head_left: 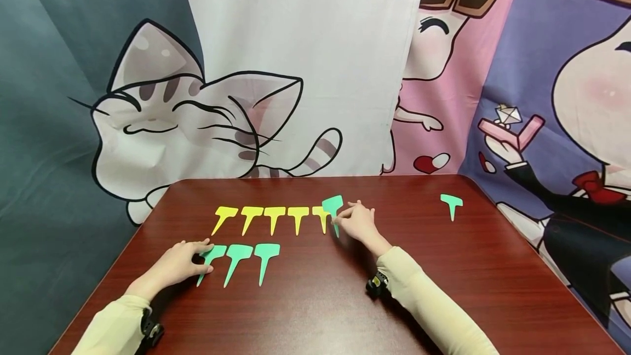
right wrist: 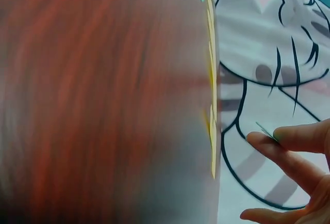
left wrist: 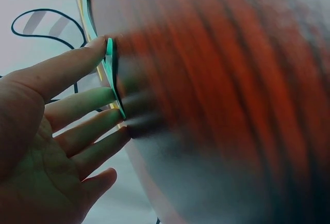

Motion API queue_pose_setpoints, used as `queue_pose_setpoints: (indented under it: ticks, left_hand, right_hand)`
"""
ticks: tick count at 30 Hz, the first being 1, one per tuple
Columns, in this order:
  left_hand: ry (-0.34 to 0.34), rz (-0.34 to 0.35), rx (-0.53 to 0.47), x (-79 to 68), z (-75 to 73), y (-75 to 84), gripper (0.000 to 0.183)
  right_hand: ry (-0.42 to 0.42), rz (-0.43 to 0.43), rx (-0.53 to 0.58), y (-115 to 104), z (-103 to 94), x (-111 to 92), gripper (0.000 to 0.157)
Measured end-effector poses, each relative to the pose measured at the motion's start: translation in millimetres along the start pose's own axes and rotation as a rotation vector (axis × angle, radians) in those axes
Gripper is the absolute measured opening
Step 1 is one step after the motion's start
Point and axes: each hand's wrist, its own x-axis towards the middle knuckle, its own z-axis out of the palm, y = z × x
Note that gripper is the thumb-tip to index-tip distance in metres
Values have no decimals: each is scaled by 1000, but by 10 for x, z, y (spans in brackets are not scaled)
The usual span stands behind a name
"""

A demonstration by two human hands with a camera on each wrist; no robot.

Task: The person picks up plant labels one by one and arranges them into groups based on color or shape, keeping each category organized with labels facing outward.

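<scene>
My right hand (head_left: 360, 223) pinches a green T-shaped plant label (head_left: 332, 204) between thumb and fingertips, raised off the table. That label overlaps the right end of a row of several yellow T-shaped plant labels (head_left: 274, 212) in the head view. In the right wrist view the held label (right wrist: 266, 130) shows only as a thin edge. My left hand (head_left: 172, 263) touches the leftmost green label (head_left: 215, 252) of a nearer row, its fingers fairly straight in the left wrist view. Two more green labels, a middle one (head_left: 239, 252) and a right one (head_left: 267, 250), lie beside it.
A lone green label (head_left: 452, 201) lies toward the back right of the dark red wooden table (head_left: 315, 311). Behind the table's far edge hangs a cloth (head_left: 305, 26) printed with a cartoon cat and figures.
</scene>
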Motion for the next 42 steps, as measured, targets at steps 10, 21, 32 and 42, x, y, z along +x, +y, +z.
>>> queue_pose_setpoints:
  ticks: [10, 21, 32, 42]
  left_hand:
    - [4, 5, 1, 5, -9, -8, 59]
    - [5, 12, 9, 18, -11, -11, 59]
    - [0, 4, 6, 3, -5, -4, 60]
    - [0, 4, 3, -6, -5, 6, 59]
  right_hand:
    - [-59, -7, 12, -203, 222, -146, 13]
    - [-130, -3, -14, -427, 368, -251, 19]
    - [-183, -13, -17, -540, 414, -338, 19]
    - [-205, -23, -87, -591, 458, -380, 23]
